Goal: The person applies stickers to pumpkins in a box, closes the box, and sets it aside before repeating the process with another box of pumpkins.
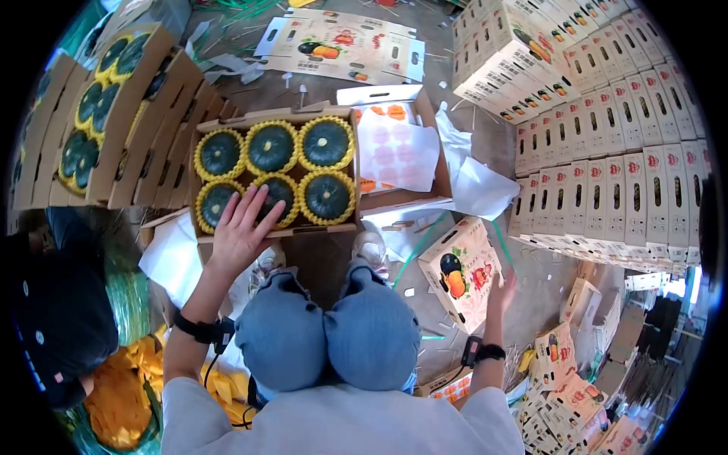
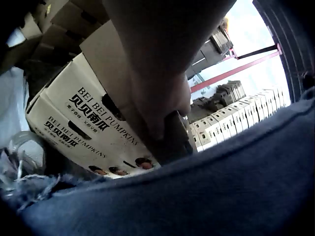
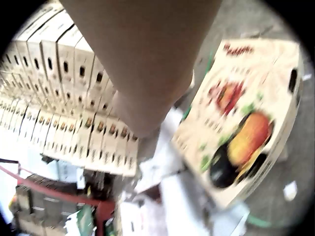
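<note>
Head: left hand (image 1: 243, 227), fingers spread, on near-row pumpkins (image 1: 327, 199) in an open box (image 1: 326, 228), left; right hand (image 1: 501, 292) beside a closed box (image 1: 461, 273), right, I cannot tell its grip. Left wrist: lettered cardboard (image 2: 106, 129) left of the hand. Right wrist: cartons (image 3: 64, 54) stacked left, closed box right

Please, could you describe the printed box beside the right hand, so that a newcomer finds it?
At the head view's right, find the stacked boxes. Between them and the person's knees is the printed box. Unlike them, it has green strap and the right hand beside it.
</note>
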A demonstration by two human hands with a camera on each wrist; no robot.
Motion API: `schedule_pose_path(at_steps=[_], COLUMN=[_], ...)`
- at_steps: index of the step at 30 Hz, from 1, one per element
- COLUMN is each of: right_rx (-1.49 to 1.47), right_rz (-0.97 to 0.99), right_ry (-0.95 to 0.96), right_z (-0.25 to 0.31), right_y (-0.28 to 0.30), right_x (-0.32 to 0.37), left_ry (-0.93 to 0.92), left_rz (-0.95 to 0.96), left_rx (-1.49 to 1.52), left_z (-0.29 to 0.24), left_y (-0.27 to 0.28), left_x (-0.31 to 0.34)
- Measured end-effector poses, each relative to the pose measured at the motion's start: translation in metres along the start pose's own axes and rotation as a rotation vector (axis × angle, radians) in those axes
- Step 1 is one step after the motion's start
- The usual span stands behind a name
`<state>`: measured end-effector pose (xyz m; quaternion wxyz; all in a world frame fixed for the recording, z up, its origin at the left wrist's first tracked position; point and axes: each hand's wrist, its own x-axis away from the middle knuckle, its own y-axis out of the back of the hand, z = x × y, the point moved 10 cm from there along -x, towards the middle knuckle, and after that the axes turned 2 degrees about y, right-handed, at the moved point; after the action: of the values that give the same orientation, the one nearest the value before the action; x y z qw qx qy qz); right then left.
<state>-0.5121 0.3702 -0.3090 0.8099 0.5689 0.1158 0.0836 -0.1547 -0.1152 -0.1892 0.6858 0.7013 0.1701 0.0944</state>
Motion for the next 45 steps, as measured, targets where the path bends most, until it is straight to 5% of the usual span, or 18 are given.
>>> schedule_pose_path(at_steps=[3,6,10,12,14,17,20,22,24,25,28,32,35,38,40,43,45], right_rx=[-0.431,-0.266,0.294,0.246,0.062,-0.265,-0.337,-0.345,-0.241,-0.237,-0.227,-0.288,-0.348,-0.428,-0.519,-1.334,-1.557], right_rz=[0.155,0.345,0.537,0.459,0.281,-0.052,-0.271,-0.227,-0.104,-0.103,-0.025,-0.081,-0.116,-0.125,-0.078,0.461,1.126], right_ry=[0.182,0.195,0.224,0.287,0.368,0.534,1.05,1.363,1.582,1.644,1.694,1.661,1.596,1.524,1.404,0.283,-0.041], right_z=[0.137,0.232,0.237,0.249,0.273,0.331,0.384,0.412,0.419,0.426,0.428,0.418,0.41,0.402,0.4,0.383,0.399], right_y=[-0.038,-0.106,-0.199,-0.2,-0.162,-0.029,0.086,0.123,0.127,0.129,0.125,0.111,0.102,0.096,0.093,0.033,-0.001], right_x=[-0.046,-0.08,-0.123,-0.135,-0.134,-0.1,-0.033,0.024,0.069,0.086,0.113,0.121,0.124,0.122,0.111,0.055,0.076], left_ry=[0.029,0.047,0.06,0.067,0.05,0.049,0.13,0.281,0.194,0.472,0.578,0.12,0.092,0.426,0.453,0.334,0.292], left_rz=[0.02,0.005,-0.067,-0.07,0.018,-0.102,-0.043,0.323,0.483,0.402,0.372,0.431,0.335,0.398,0.196,0.015,0.029], left_rx=[0.015,0.051,0.035,0.043,0.098,0.466,1.269,1.887,2.241,2.26,2.157,2.043,2.026,1.476,1.429,1.4,1.328], left_z=[0.001,0.004,0.011,0.013,0.013,0.017,0.021,-0.009,-0.027,-0.021,-0.019,-0.02,-0.019,-0.013,-0.003,-0.001,-0.005], left_y=[-0.009,-0.008,-0.004,-0.005,-0.004,0.02,0.025,0.014,0.021,0.016,0.029,0.033,0.05,0.04,0.054,0.079,0.085], left_x=[-0.008,-0.012,-0.016,-0.018,-0.021,-0.021,-0.034,-0.045,-0.052,-0.048,-0.032,-0.004,0.018,0.038,0.038,0.033,0.028])
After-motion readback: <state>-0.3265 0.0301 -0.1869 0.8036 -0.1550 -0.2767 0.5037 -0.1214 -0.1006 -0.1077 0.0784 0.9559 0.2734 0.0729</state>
